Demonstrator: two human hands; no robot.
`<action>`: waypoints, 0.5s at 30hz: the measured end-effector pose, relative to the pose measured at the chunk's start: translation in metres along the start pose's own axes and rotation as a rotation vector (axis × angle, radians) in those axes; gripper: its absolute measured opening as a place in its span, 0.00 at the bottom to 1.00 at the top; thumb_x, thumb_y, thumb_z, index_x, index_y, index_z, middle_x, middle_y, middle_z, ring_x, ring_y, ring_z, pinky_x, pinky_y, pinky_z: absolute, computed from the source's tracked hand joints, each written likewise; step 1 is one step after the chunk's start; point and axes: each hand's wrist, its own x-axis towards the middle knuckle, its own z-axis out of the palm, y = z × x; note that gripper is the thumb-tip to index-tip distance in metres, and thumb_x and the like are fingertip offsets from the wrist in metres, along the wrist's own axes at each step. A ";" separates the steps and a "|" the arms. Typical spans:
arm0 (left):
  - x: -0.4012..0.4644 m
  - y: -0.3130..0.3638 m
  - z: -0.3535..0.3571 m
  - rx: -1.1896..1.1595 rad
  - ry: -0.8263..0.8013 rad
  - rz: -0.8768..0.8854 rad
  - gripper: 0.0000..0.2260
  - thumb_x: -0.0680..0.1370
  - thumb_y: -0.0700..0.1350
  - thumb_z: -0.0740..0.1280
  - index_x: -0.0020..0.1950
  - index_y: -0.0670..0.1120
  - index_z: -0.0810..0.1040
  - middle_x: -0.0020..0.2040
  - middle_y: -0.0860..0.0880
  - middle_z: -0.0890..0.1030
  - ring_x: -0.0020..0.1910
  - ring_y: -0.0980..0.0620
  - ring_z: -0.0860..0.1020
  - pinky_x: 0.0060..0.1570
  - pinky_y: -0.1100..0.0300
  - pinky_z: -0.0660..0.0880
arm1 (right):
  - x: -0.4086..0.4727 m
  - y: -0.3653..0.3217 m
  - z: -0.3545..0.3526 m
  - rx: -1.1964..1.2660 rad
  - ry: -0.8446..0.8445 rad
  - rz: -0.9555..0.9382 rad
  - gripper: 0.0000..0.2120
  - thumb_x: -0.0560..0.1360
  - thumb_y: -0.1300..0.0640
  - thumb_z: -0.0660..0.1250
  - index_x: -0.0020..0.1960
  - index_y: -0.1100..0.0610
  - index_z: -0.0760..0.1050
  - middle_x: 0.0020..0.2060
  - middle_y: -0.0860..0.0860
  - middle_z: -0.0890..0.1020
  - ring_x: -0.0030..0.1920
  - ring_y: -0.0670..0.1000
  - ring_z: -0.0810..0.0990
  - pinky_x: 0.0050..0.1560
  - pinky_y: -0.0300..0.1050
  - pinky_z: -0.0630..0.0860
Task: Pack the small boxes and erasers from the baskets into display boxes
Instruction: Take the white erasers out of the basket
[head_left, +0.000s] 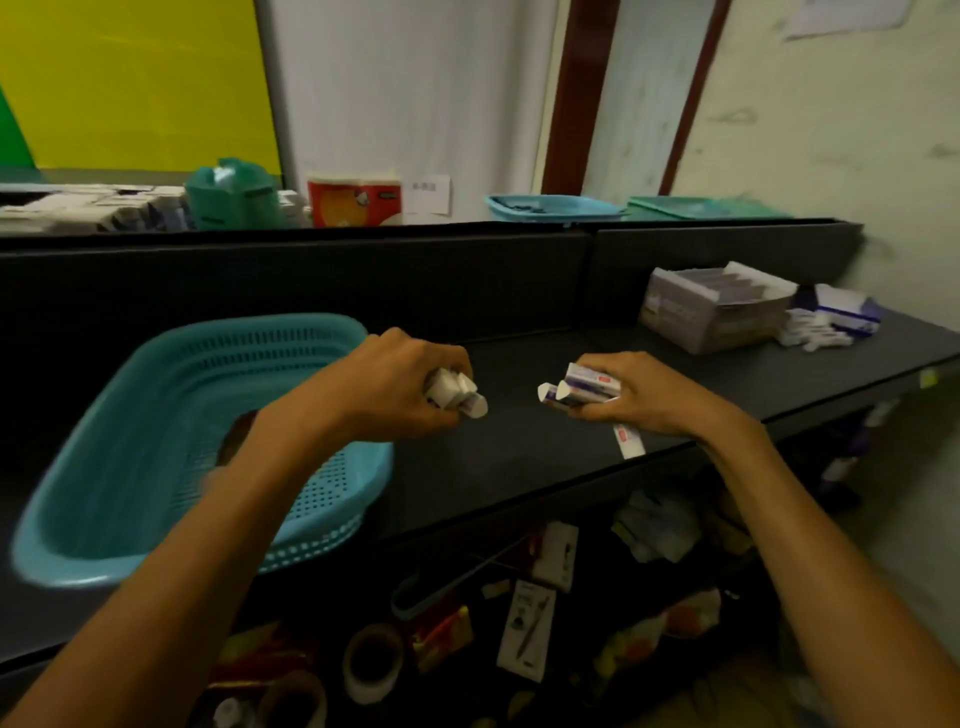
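Table (519, 457): dark, long, backed by a low dark partition; it carries everything in use, with the working gap kept between basket and display box, probably so both sit within reach.
Basket (171, 415): teal perforated plastic, at the left end of the table, partly under the left forearm; what it holds is hidden or too blurred to tell.
Display box (711, 312): grey-purple carton, lid open, at the far right of the table, well apart from both hands; rows of small packs seem to fill part of it, so packing looks under way, not finished.
Loose packs (831, 322): a small heap of white and blue boxes just beside the display box, on its right.
Left hand (410, 384): knuckles up, fingers curled tight round a bunch of small white pieces (457, 392), likely erasers, their ends poking out toward the right; held just above the table beside the basket rim.
Right hand (639, 395): palm down, fingers wrapped over a few small boxes (587, 387), white with purple print, stacked flat, apparently gathered so they go in together.
Stray piece (628, 439): one small white item with a red mark lies on the table at its front edge, just under the right wrist.
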 end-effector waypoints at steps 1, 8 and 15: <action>0.013 0.014 0.008 0.003 -0.007 0.010 0.11 0.70 0.54 0.69 0.52 0.60 0.76 0.40 0.57 0.78 0.39 0.57 0.75 0.41 0.62 0.71 | -0.009 0.016 -0.006 0.000 0.000 0.019 0.08 0.72 0.53 0.72 0.44 0.45 0.73 0.40 0.45 0.79 0.40 0.41 0.77 0.40 0.37 0.71; 0.123 0.115 0.080 -0.105 -0.089 0.081 0.12 0.71 0.54 0.69 0.54 0.58 0.75 0.41 0.57 0.77 0.39 0.59 0.75 0.40 0.62 0.73 | -0.075 0.145 -0.057 0.016 0.039 0.144 0.07 0.72 0.51 0.73 0.45 0.49 0.75 0.39 0.46 0.79 0.39 0.41 0.77 0.39 0.35 0.70; 0.230 0.195 0.147 -0.176 -0.157 0.115 0.12 0.71 0.55 0.70 0.53 0.59 0.75 0.47 0.55 0.79 0.47 0.53 0.77 0.50 0.53 0.76 | -0.123 0.261 -0.103 0.007 0.106 0.279 0.12 0.72 0.50 0.72 0.51 0.54 0.76 0.43 0.48 0.81 0.42 0.46 0.79 0.44 0.42 0.74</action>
